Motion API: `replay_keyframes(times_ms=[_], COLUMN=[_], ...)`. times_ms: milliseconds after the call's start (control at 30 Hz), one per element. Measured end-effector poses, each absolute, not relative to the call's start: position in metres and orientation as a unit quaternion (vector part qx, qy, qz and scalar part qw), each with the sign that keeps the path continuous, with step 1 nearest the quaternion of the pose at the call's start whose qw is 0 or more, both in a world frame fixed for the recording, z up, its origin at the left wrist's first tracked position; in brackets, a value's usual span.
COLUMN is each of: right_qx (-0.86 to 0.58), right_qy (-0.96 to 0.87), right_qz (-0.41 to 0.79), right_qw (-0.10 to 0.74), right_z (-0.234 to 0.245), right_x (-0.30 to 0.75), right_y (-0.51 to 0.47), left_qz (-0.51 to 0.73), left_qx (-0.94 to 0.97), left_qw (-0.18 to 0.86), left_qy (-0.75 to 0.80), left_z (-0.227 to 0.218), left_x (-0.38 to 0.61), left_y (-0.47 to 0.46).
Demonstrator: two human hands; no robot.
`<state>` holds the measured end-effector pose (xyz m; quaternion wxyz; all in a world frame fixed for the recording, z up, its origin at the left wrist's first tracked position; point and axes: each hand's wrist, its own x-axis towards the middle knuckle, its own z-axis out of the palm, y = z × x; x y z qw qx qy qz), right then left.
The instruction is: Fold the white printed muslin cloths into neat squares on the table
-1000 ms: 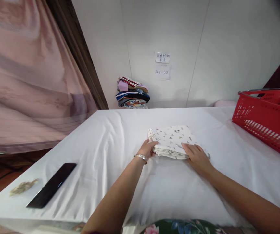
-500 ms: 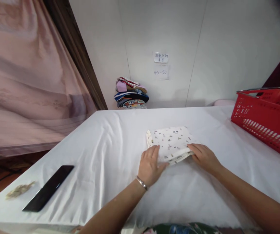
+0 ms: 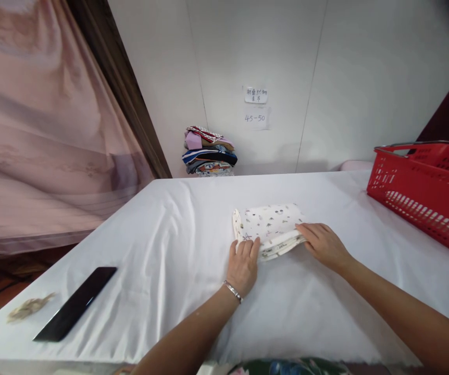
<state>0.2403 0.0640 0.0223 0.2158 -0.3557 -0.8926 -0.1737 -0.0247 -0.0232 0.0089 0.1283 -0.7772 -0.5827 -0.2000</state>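
A folded white cloth with small dark prints [image 3: 269, 226] lies on the white-covered table [image 3: 170, 250] a little right of centre. My left hand [image 3: 243, 263], with a bracelet at the wrist, lies flat with its fingertips on the cloth's near left corner. My right hand [image 3: 323, 244] rests with stretched fingers against the cloth's near right edge. Neither hand grips the cloth.
A red plastic basket [image 3: 423, 195] stands at the table's right side. A black phone [image 3: 76, 303] and a small dried sprig [image 3: 27, 307] lie near the left front edge. A stack of folded clothes [image 3: 209, 153] sits by the back wall. A pink curtain [image 3: 40, 120] hangs at left.
The cloth has been folded smaller and lies flatter. My left hand moved from the cloth's left side to its near corner; my right hand slid along the near right edge.
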Motion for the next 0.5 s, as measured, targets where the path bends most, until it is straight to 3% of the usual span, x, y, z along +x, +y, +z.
replay_keyframes(times_ms=[233,400,500], right_qx=[-0.387,-0.386,-0.384], right_qy=[-0.874,-0.842,-0.820], right_qz=[-0.199,-0.198,-0.136], right_qw=[0.216,0.322,0.401], right_z=[0.017,0.075,0.122], right_x=[0.259,0.268,0.269], right_y=[0.062,0.062,0.064], left_qz=[-0.271,-0.406,-0.491], left_qx=[-0.792,-0.760,-0.707], left_qw=[0.123,0.086,-0.001], left_qy=[-0.532,-0.500,-0.508], left_z=[0.034,0.086,0.132], left_x=[-0.054,-0.066,-0.068], left_y=[-0.012,0.000,0.004])
